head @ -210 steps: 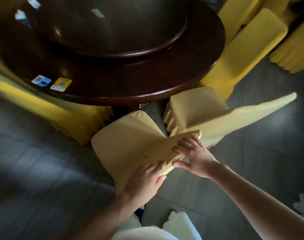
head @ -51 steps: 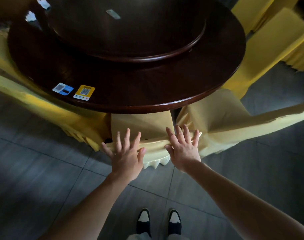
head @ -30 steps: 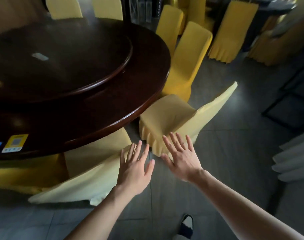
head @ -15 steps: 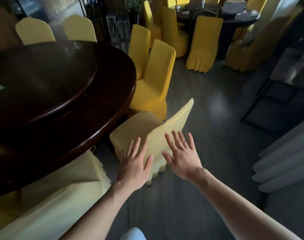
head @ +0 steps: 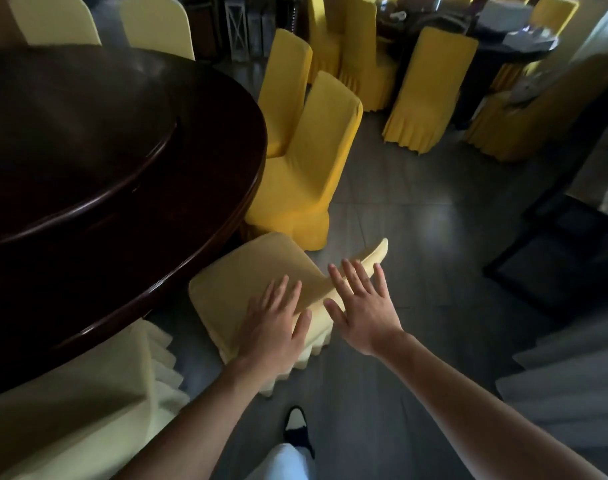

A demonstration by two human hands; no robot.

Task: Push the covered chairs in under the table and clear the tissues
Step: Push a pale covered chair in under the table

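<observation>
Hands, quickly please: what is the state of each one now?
Left hand: open, fingers spread, holding nothing.
Right hand: open, fingers spread, holding nothing.

No legible text, label, brand, number or sign anywhere in view: dark round table (head: 226, 140) bears none, yellow chair covers (head: 316, 161) plain, items on far table (head: 517, 46) too small and blurred to read.
</observation>
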